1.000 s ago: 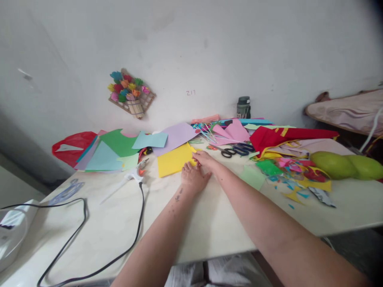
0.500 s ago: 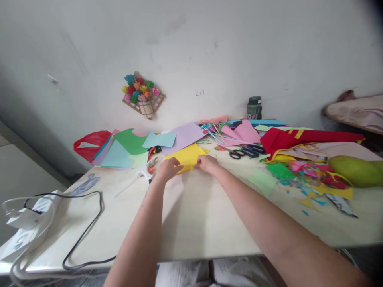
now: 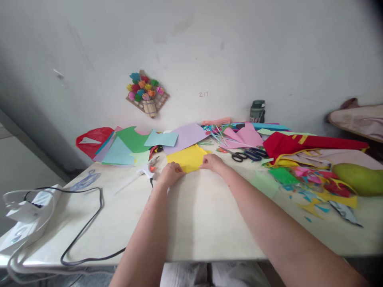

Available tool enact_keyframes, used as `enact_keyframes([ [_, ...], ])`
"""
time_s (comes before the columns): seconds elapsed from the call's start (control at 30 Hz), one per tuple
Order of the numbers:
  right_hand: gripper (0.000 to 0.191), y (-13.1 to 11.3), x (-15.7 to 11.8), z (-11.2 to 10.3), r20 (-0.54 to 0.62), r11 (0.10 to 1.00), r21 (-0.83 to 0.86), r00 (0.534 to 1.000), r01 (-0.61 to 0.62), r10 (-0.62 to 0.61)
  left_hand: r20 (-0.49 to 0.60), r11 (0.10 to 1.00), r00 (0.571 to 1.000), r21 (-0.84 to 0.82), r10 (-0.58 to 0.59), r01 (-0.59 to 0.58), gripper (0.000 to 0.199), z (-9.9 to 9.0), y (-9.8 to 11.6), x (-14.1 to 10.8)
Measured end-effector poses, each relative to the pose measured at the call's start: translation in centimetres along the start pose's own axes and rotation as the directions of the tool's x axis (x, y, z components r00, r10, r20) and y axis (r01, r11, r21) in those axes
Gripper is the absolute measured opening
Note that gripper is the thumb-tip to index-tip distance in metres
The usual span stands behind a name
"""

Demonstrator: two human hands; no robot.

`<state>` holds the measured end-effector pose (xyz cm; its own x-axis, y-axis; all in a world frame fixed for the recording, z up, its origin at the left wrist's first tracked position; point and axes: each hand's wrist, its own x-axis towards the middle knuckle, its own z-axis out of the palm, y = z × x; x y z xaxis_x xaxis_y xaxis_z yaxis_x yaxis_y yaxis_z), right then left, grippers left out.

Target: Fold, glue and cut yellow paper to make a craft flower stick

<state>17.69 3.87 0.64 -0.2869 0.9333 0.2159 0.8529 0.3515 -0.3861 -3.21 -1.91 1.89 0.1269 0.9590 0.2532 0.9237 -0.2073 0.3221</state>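
A sheet of yellow paper (image 3: pixel 186 158) lies on the table in front of me, partly over a lilac sheet (image 3: pixel 187 135). My left hand (image 3: pixel 172 174) is closed at its near left corner, fingertips pressed together on the edge. At the near right corner, my right hand (image 3: pixel 212 163) pinches the edge between thumb and fingers. Just left of my left hand is a white glue gun (image 3: pixel 146 171) with a dark cord. Dark-handled scissors (image 3: pixel 238 157) lie to the right of my right hand.
Coloured paper sheets (image 3: pixel 131 139) lie at the back left. Red cloth (image 3: pixel 287 145), paper scraps (image 3: pixel 311 191) and a green mango-like fruit (image 3: pixel 357 177) are on the right. A power strip (image 3: pixel 42 207) and black cord (image 3: pixel 100 207) occupy the left. A bottle (image 3: pixel 257 111) stands by the wall.
My right hand has shifted slightly right along the near edge of the yellow paper, and my hands are a little farther apart. The whole view has shifted slightly.
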Motion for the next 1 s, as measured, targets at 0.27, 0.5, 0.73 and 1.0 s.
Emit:
enact_keyframes([
  [0.27, 0.028, -3.2, -0.4, 2.1, -0.032, 0.935, 0.221, 0.960, 0.279, -0.279, 0.035, 0.994, 0.995, -0.044, -0.097, 0.099, 0.016, 0.1, 0.3, 0.1],
  [0.5, 0.019, -4.5, -0.6, 2.9, 0.038, 0.948, 0.258, 0.979, 0.185, -0.201, 0.032, 0.989, 0.990, 0.057, -0.140, 0.138, 0.014, -1.7, -0.7, -0.6],
  [0.73, 0.017, -5.3, -0.5, 3.0, 0.065, 0.967, 0.231, 0.990, 0.108, -0.126, 0.043, 0.991, 0.993, 0.082, -0.114, 0.110, 0.020, -2.2, -2.2, -1.0],
  [1.0, 0.023, -5.9, -0.6, 3.5, 0.001, 0.993, 0.113, 0.999, 0.042, -0.042, 0.071, 0.989, 0.989, 0.072, -0.131, 0.126, 0.015, -2.4, -2.3, -1.1],
])
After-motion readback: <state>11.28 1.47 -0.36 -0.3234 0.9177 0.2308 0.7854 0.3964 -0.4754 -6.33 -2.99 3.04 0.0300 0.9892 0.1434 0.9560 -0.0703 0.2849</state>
